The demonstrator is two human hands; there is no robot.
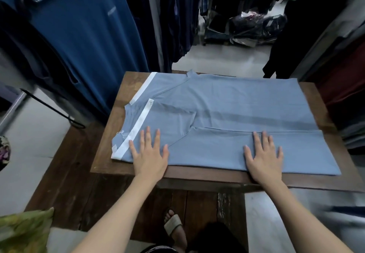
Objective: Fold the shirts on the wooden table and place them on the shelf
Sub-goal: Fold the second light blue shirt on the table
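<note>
My left hand (148, 155) and right hand (263, 155) press flat, fingers spread, on the near folded edge of the light-blue shirt (227, 104) covering the wooden bench (110, 134), collar toward 9 o'clock.

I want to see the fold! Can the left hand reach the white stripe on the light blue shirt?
Probably yes: the left hand lies on the light blue shirt, little finger beside the white stripe, nothing between.

Single head-worn view, wide-angle, facing forward and down, close over wooden table (110, 154)
</note>
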